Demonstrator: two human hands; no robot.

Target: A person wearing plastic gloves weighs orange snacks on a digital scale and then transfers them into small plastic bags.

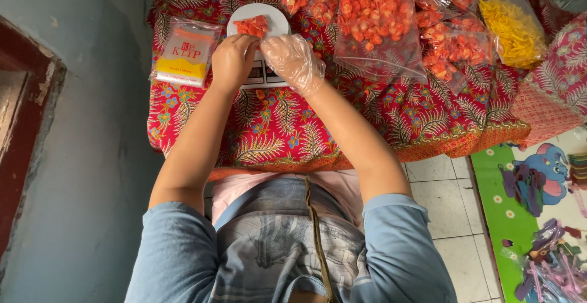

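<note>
A small white kitchen scale (258,29) stands on a red patterned cloth (287,125), with a little clear bag of orange-red snack pieces (252,26) on its round plate. My bare left hand (232,59) rests at the plate's near edge, fingers curled and touching the small bag. My right hand (293,61), covered by a thin clear plastic glove, sits beside it over the scale's front panel with fingers bent. Whether the right hand pinches anything is hidden.
A pack of small plastic zip bags (185,54) lies left of the scale. Several filled bags of orange-red snacks (376,18) crowd the back and right, with a bag of yellow sticks (513,31). A wall is at left, a tiled floor and play mat (526,217) at right.
</note>
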